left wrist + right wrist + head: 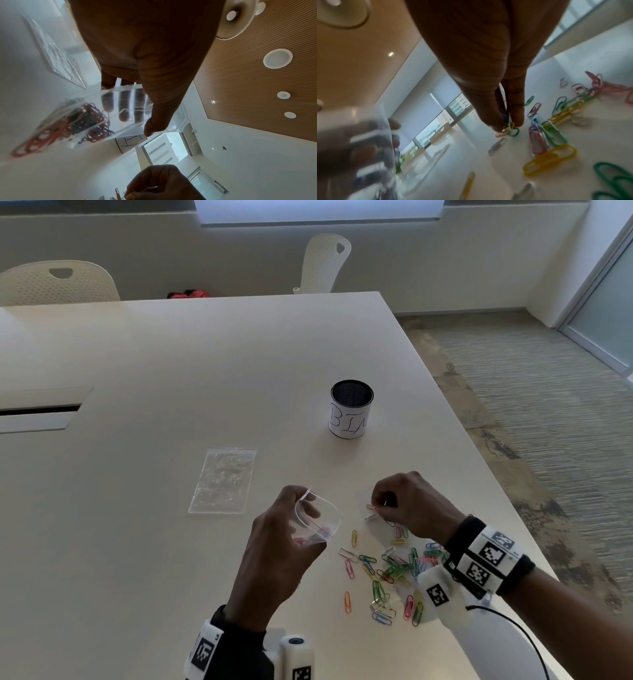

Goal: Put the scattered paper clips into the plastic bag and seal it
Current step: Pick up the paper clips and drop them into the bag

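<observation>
My left hand point(291, 522) holds a small clear plastic bag point(320, 520) above the table with its mouth spread open. In the left wrist view my fingers point(123, 106) lie behind the bag point(96, 111), and several coloured clips point(82, 120) sit at its bottom. To the right, my right hand point(394, 501) pinches a small bunch of clips point(508, 127) between thumb and fingertips, just above the table. Many coloured paper clips point(390, 573) lie scattered on the white table point(171, 354) beneath my right wrist.
A second clear bag point(224, 479) lies flat to the left of my hands. A black mesh cup point(351, 412) with a white paper label stands behind them. The table's right edge runs close to the clip pile; white chairs point(58, 284) stand at the far side.
</observation>
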`<action>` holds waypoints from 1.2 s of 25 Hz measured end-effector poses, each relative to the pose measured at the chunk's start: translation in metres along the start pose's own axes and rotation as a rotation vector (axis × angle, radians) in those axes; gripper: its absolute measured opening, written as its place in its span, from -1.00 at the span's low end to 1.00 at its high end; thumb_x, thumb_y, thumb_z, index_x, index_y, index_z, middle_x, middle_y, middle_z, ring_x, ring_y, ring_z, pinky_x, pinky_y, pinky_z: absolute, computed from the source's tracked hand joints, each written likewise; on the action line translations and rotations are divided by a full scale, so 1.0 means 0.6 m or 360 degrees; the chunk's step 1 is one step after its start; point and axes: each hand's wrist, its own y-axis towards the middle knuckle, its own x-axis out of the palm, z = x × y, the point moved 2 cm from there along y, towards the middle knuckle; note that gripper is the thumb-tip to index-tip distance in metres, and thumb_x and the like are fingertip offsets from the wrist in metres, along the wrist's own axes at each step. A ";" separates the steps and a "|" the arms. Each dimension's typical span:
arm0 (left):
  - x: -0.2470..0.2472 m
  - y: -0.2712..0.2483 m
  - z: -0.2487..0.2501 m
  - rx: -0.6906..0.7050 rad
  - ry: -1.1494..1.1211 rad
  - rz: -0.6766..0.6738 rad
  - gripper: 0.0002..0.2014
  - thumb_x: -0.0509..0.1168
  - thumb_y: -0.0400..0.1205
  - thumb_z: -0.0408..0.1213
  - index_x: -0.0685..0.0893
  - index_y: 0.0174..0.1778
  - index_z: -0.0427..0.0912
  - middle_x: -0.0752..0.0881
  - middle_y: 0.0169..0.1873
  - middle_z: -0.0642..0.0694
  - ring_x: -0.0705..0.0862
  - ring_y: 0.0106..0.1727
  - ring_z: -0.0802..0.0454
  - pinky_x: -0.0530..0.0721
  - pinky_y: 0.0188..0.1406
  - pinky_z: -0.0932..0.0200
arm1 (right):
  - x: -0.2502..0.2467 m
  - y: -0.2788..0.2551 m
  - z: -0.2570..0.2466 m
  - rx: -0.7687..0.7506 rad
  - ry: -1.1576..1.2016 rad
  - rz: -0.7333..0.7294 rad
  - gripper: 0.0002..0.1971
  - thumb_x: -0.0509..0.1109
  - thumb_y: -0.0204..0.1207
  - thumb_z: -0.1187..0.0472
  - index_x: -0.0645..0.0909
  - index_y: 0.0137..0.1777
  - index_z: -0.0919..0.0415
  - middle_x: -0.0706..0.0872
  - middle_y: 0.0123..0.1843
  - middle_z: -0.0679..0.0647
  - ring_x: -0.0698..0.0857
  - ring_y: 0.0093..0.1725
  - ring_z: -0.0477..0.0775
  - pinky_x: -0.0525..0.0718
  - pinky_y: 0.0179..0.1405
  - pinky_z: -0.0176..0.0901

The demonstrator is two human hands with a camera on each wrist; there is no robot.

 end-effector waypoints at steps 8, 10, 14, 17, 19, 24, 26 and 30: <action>0.001 0.000 0.002 0.0041 0.0012 0.0015 -0.57 0.64 0.49 -0.22 0.61 0.17 0.11 0.80 -0.03 0.20 0.72 -0.07 0.25 0.60 -0.25 0.58 | -0.081 -0.041 -0.109 -0.0058 0.0915 0.0056 -0.89 0.65 0.49 0.37 0.84 -0.01 0.26 0.91 -0.12 0.14 0.90 -0.12 0.12 0.89 0.06 -0.03; 0.004 0.000 0.004 0.0059 0.0021 0.0003 -0.56 0.64 0.49 -0.23 0.61 0.17 0.11 0.80 -0.03 0.21 0.73 -0.04 0.29 0.62 -0.24 0.56 | -0.086 -0.047 -0.149 -0.0142 0.0974 0.0080 -0.88 0.65 0.48 0.37 0.84 -0.01 0.26 0.91 -0.13 0.11 0.88 -0.14 0.01 0.86 0.01 -0.15; 0.005 0.000 0.008 0.0066 0.0018 -0.0020 -0.52 0.64 0.48 -0.28 0.60 0.21 0.11 0.81 -0.08 0.18 0.78 -0.11 0.26 0.67 -0.28 0.52 | -0.064 -0.041 -0.194 -0.0241 0.0756 0.0141 -0.90 0.68 0.47 0.28 0.85 -0.05 0.15 0.90 -0.18 -0.02 0.88 -0.17 -0.10 0.89 -0.03 -0.15; 0.001 -0.001 0.010 0.0049 -0.0010 -0.0010 -0.54 0.60 0.47 -0.33 0.62 0.20 0.10 0.81 -0.16 0.16 0.78 -0.14 0.26 0.61 -0.33 0.52 | -0.046 -0.041 -0.205 -0.0304 0.0562 0.0127 -0.89 0.66 0.51 0.23 0.87 0.00 0.06 0.91 -0.13 -0.10 0.88 -0.13 -0.21 0.88 -0.02 -0.13; -0.001 -0.001 0.010 0.0050 -0.0014 -0.0008 -0.56 0.59 0.47 -0.33 0.62 0.17 0.10 0.81 -0.17 0.15 0.78 -0.13 0.23 0.63 -0.32 0.48 | -0.045 -0.044 -0.207 -0.0308 0.0544 0.0133 -0.86 0.63 0.55 0.24 0.89 0.06 0.04 0.93 -0.07 -0.10 0.87 -0.09 -0.28 0.87 0.01 -0.21; 0.002 0.000 0.010 0.0045 0.0003 -0.0010 -0.57 0.61 0.45 -0.33 0.60 0.11 0.10 0.81 -0.13 0.20 0.77 -0.13 0.27 0.62 -0.33 0.52 | -0.062 -0.050 -0.204 -0.0329 0.0536 0.0197 -0.85 0.60 0.56 0.27 0.90 0.08 0.08 0.93 -0.03 -0.10 0.87 -0.08 -0.31 0.83 0.05 -0.36; 0.003 0.001 0.010 0.0059 -0.0010 -0.0016 -0.56 0.62 0.46 -0.31 0.61 0.13 0.11 0.80 -0.07 0.21 0.77 -0.11 0.24 0.64 -0.29 0.51 | -0.078 -0.042 -0.175 -0.0291 0.0501 0.0309 -0.86 0.62 0.54 0.28 0.89 0.07 0.12 0.92 -0.05 -0.08 0.86 -0.12 -0.26 0.81 0.03 -0.40; 0.001 -0.001 0.011 0.0059 -0.0030 -0.0018 -0.56 0.63 0.49 -0.28 0.61 0.16 0.14 0.79 -0.06 0.21 0.77 -0.08 0.23 0.67 -0.25 0.46 | -0.093 -0.009 -0.046 -0.0022 0.0088 0.0366 -0.83 0.56 0.61 0.23 0.85 0.17 0.13 0.91 0.05 0.00 0.83 -0.09 -0.23 0.70 -0.05 -0.54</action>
